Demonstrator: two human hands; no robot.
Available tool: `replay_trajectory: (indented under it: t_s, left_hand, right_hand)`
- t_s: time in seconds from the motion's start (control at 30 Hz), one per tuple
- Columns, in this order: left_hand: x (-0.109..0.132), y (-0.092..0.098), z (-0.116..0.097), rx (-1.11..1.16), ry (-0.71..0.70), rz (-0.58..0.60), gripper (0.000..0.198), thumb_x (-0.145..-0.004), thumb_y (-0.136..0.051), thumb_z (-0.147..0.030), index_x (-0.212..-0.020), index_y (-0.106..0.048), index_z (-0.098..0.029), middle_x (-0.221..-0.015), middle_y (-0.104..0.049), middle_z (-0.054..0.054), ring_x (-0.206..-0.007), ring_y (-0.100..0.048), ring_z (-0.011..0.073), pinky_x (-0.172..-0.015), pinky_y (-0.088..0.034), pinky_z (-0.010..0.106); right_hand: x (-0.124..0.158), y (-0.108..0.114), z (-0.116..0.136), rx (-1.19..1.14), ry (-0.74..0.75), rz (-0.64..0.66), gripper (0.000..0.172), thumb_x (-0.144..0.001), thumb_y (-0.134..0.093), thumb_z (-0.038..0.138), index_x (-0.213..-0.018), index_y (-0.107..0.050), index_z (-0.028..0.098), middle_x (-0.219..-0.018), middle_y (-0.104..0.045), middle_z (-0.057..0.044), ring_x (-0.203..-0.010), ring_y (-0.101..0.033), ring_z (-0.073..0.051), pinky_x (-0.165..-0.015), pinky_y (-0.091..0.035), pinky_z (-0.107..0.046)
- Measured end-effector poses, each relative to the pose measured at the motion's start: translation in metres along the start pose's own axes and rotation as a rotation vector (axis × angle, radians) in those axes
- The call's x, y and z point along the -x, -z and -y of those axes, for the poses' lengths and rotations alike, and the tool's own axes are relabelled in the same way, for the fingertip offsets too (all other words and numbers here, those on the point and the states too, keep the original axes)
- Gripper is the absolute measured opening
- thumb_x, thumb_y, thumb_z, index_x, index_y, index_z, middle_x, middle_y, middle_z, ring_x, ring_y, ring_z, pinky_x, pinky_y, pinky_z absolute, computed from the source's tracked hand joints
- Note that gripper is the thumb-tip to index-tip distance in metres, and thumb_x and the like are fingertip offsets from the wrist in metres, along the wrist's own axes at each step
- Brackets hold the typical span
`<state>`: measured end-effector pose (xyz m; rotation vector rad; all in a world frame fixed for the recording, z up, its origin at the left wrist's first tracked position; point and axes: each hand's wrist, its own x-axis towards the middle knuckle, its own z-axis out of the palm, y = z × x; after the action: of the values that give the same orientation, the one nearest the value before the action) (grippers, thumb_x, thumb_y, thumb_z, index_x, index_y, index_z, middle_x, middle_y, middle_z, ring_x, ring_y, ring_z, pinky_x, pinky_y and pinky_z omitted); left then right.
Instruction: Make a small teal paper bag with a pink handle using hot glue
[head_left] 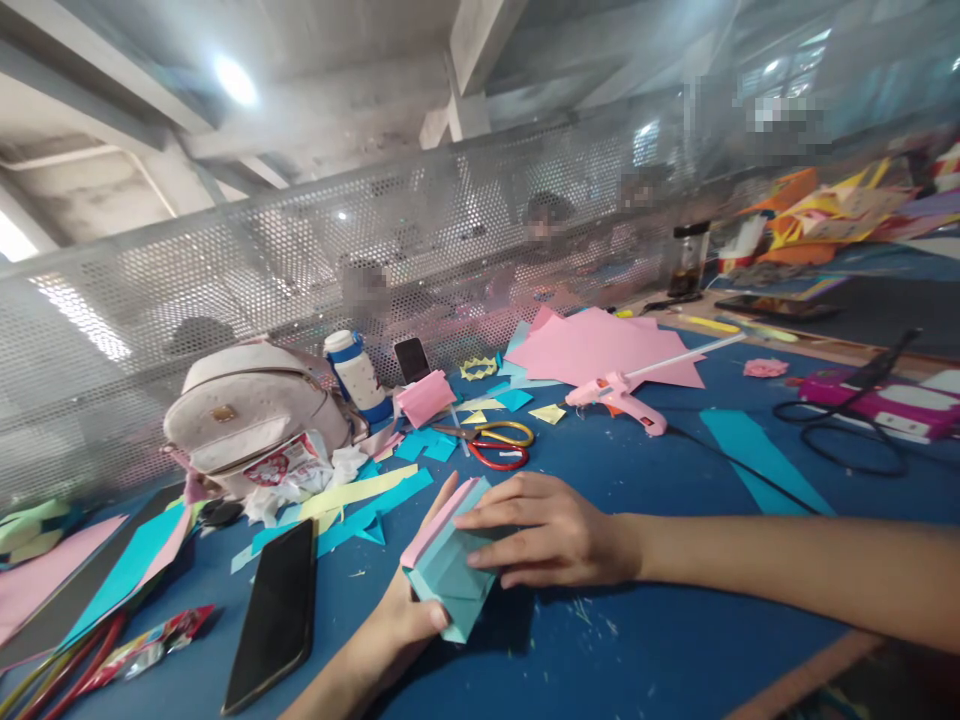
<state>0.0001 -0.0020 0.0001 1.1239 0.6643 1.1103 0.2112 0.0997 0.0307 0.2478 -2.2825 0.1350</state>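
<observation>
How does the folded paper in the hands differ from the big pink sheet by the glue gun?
The folded paper is teal with a pink edge; the pink sheet is one colour. The folded paper is compact, gripped by the left hand, right hand laid on it; the pink sheet lies spread flat, unheld. Both are coloured craft paper.

Bare table (645, 470) lies open beyond the right hand (547, 530), up to the glue gun (619, 395) and its black cord (720, 457). To the left, a phone (274, 615) lies near the left hand (405, 620). Farther back, scissors (495, 445), paper scraps (360, 500) and a bag (247, 410) crowd the way to the mesh screen (300, 260).
</observation>
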Motion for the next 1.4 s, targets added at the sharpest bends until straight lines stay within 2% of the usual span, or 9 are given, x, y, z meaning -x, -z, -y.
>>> replay_trajectory:
  t_s: [0.17, 0.37, 0.6, 0.73, 0.87, 1.03, 1.23, 1.4]
  left_hand:
    - [0.007, 0.014, 0.012, 0.312, 0.037, 0.094, 0.090, -0.073, -0.072, -0.047, -0.148, -0.027, -0.026, -0.131, -0.059, 0.011, -0.126, -0.050, 0.0315, -0.113, -0.024, 0.051]
    - [0.007, 0.019, 0.011, 0.428, 0.053, 0.151, 0.079, -0.075, -0.073, -0.041, -0.144, -0.037, -0.027, -0.126, -0.064, 0.009, -0.124, -0.053, 0.0296, -0.113, -0.028, 0.049]
    - [0.008, 0.019, 0.012, 0.406, 0.068, 0.082, 0.080, -0.070, -0.077, -0.041, -0.141, -0.041, -0.028, -0.123, -0.066, 0.006, -0.123, -0.054, 0.0296, -0.113, -0.029, 0.048]
    - [0.009, 0.017, 0.013, 0.337, 0.075, 0.000, 0.079, -0.067, -0.076, -0.049, -0.138, -0.046, -0.031, -0.120, -0.068, 0.001, -0.124, -0.053, 0.0306, -0.113, -0.029, 0.048]
    - [0.009, 0.012, 0.009, 0.266, 0.078, -0.026, 0.081, -0.064, -0.076, -0.054, -0.137, -0.048, -0.033, -0.121, -0.067, -0.001, -0.126, -0.049, 0.0337, -0.113, -0.029, 0.048]
    - [0.007, 0.003, -0.002, 0.125, 0.152, -0.094, 0.083, -0.060, -0.071, -0.067, -0.135, -0.049, -0.040, -0.121, -0.067, -0.007, -0.129, -0.045, 0.0381, -0.113, -0.031, 0.047]
    - [0.006, 0.000, -0.004, 0.081, 0.172, -0.112, 0.091, -0.056, -0.072, -0.069, -0.137, -0.047, -0.038, -0.119, -0.068, -0.005, -0.130, -0.042, 0.0400, -0.113, -0.028, 0.050]
    - [0.007, 0.002, -0.003, 0.100, 0.155, -0.099, 0.090, -0.057, -0.072, -0.067, -0.138, -0.047, -0.035, -0.122, -0.066, -0.004, -0.129, -0.043, 0.0403, -0.112, -0.030, 0.049]
  right_hand:
    - [0.002, 0.000, 0.001, 0.053, -0.028, 0.043, 0.035, -0.098, -0.044, 0.032, -0.124, -0.060, 0.014, -0.133, -0.056, -0.009, -0.127, -0.042, -0.017, -0.104, -0.039, -0.038]
    - [0.002, 0.000, 0.001, 0.084, -0.041, 0.052, 0.037, -0.099, -0.040, 0.032, -0.126, -0.058, 0.014, -0.134, -0.056, -0.009, -0.127, -0.042, -0.017, -0.103, -0.038, -0.038]
    - [0.004, 0.000, 0.000, 0.081, -0.036, 0.065, 0.036, -0.098, -0.042, 0.031, -0.125, -0.058, 0.014, -0.133, -0.056, -0.009, -0.125, -0.044, -0.018, -0.102, -0.037, -0.038]
    - [0.004, 0.000, -0.001, 0.088, -0.035, 0.062, 0.036, -0.099, -0.040, 0.032, -0.125, -0.058, 0.014, -0.133, -0.057, -0.008, -0.123, -0.045, -0.017, -0.100, -0.037, -0.038]
    - [0.004, 0.000, 0.000, 0.089, -0.037, 0.068, 0.036, -0.099, -0.040, 0.031, -0.124, -0.059, 0.015, -0.132, -0.057, -0.008, -0.122, -0.046, -0.017, -0.099, -0.037, -0.038]
    - [0.005, 0.000, 0.000, 0.086, -0.046, 0.074, 0.036, -0.099, -0.038, 0.032, -0.125, -0.058, 0.015, -0.132, -0.057, -0.008, -0.122, -0.046, -0.017, -0.099, -0.037, -0.038]
    - [0.005, 0.001, -0.001, 0.077, -0.043, 0.078, 0.036, -0.099, -0.039, 0.031, -0.124, -0.059, 0.015, -0.132, -0.058, -0.008, -0.123, -0.046, -0.018, -0.099, -0.038, -0.039]
    - [0.005, 0.001, -0.001, 0.073, -0.047, 0.078, 0.036, -0.099, -0.040, 0.030, -0.125, -0.058, 0.015, -0.132, -0.058, -0.009, -0.123, -0.045, -0.017, -0.099, -0.037, -0.038]
